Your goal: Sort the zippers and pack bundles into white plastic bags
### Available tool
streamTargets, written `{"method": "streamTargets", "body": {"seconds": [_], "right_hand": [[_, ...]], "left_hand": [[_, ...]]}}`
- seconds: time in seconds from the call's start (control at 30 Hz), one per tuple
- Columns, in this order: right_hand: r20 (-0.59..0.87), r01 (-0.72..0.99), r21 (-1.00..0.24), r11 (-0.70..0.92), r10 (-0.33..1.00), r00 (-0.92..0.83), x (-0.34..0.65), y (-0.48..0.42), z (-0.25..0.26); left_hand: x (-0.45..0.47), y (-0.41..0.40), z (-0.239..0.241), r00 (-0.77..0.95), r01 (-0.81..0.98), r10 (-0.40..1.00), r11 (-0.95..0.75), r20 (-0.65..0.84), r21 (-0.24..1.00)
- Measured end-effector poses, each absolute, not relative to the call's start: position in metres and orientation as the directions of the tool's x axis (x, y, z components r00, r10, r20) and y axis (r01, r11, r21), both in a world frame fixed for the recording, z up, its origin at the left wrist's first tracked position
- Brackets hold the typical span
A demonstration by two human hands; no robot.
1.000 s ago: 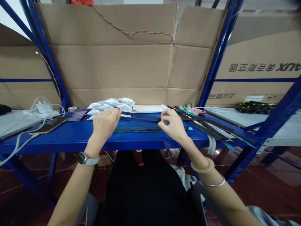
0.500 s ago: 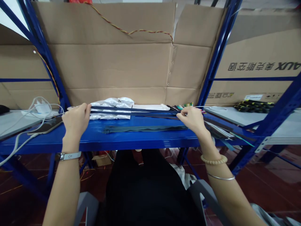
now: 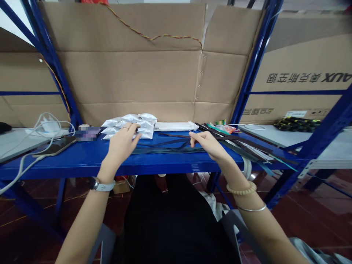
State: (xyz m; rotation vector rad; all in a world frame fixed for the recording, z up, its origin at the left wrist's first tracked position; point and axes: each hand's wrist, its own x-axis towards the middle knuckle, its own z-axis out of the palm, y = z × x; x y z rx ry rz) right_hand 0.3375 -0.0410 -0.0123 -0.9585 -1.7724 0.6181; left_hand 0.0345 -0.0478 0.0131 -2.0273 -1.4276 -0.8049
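My right hand (image 3: 206,143) has its thumb and forefinger pinched on a dark navy strip (image 3: 178,143), which looks like a zipper. The strip lies slack and folded across the blue bench, running left from those fingers. My left hand (image 3: 123,141) is in front of the silver packets (image 3: 148,124), thumb apart from the curled fingers; a small dark spot shows at its fingertips. Beneath the navy strip lies a grey-green strip (image 3: 165,150). By my right wrist, a loose bundle of black, white and teal strips (image 3: 253,148) spreads toward the bench's right end.
A white flat packet (image 3: 176,126) rests against the cardboard backing (image 3: 132,77). Left on the bench are a phone (image 3: 55,146), white cables (image 3: 20,165) and a purplish, partly blurred item (image 3: 88,133). Blue posts (image 3: 255,58) frame both sides.
Both hands have moved inward, the left much farther. The navy strip, stretched taut between them before, now lies slack. My left hand's fingers have loosened, and the purplish item is uncovered.
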Motion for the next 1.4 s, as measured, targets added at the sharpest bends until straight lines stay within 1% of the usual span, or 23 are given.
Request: {"method": "streamTargets", "body": {"seconds": [0.13, 0.2, 0.27, 0.4, 0.57, 0.67, 0.8, 0.97, 1.07, 1.2, 1.3, 1.4], "right_hand": [[0.493, 0.173, -0.82, 0.545, 0.828, -0.27, 0.316, -0.052, -0.015], [0.487, 0.128, -0.832, 0.539, 0.822, -0.295, 0.308, -0.056, -0.017], [0.489, 0.093, -0.836, 0.54, 0.812, -0.32, 0.302, -0.059, -0.018], [0.502, 0.044, -0.835, 0.549, 0.792, -0.348, 0.295, -0.061, -0.02], [0.512, 0.067, -0.813, 0.578, 0.765, -0.39, 0.291, -0.062, -0.024], [0.504, 0.069, -0.819, 0.57, 0.77, -0.391, 0.289, -0.063, -0.026], [0.505, 0.057, -0.82, 0.569, 0.768, -0.393, 0.287, -0.063, -0.027], [0.531, 0.006, -0.816, 0.578, 0.754, -0.386, 0.287, -0.061, -0.029], [0.544, -0.018, -0.813, 0.582, 0.748, -0.38, 0.287, -0.059, -0.03], [0.536, -0.009, -0.818, 0.575, 0.756, -0.376, 0.288, -0.059, -0.03], [0.53, -0.003, -0.82, 0.573, 0.756, -0.384, 0.29, -0.059, -0.028], [0.56, -0.032, -0.81, 0.585, 0.757, -0.337, 0.297, -0.059, -0.023]], "left_hand": [[0.073, -0.063, 0.005, 0.427, 0.812, 0.63, -0.582, 0.648, 0.03], [0.089, -0.07, -0.001, 0.505, 0.742, 0.625, -0.667, 0.595, 0.071], [0.1, -0.075, -0.006, 0.541, 0.723, 0.631, -0.687, 0.557, 0.076], [0.108, -0.076, -0.01, 0.514, 0.756, 0.663, -0.65, 0.544, 0.078], [0.103, -0.072, -0.01, 0.57, 0.699, 0.617, -0.712, 0.543, 0.075], [0.102, -0.071, -0.01, 0.563, 0.711, 0.628, -0.699, 0.537, 0.073], [0.102, -0.071, -0.011, 0.538, 0.754, 0.641, -0.657, 0.547, 0.029], [0.101, -0.073, -0.007, 0.615, 0.715, 0.6, -0.698, 0.512, -0.039], [0.099, -0.074, -0.005, 0.635, 0.728, 0.588, -0.673, 0.501, -0.133], [0.099, -0.073, -0.006, 0.679, 0.709, 0.536, -0.654, 0.502, -0.261], [0.098, -0.072, -0.006, 0.692, 0.699, 0.514, -0.652, 0.507, -0.293], [0.093, -0.069, -0.004, 0.68, 0.715, 0.527, -0.632, 0.51, -0.3]]}}
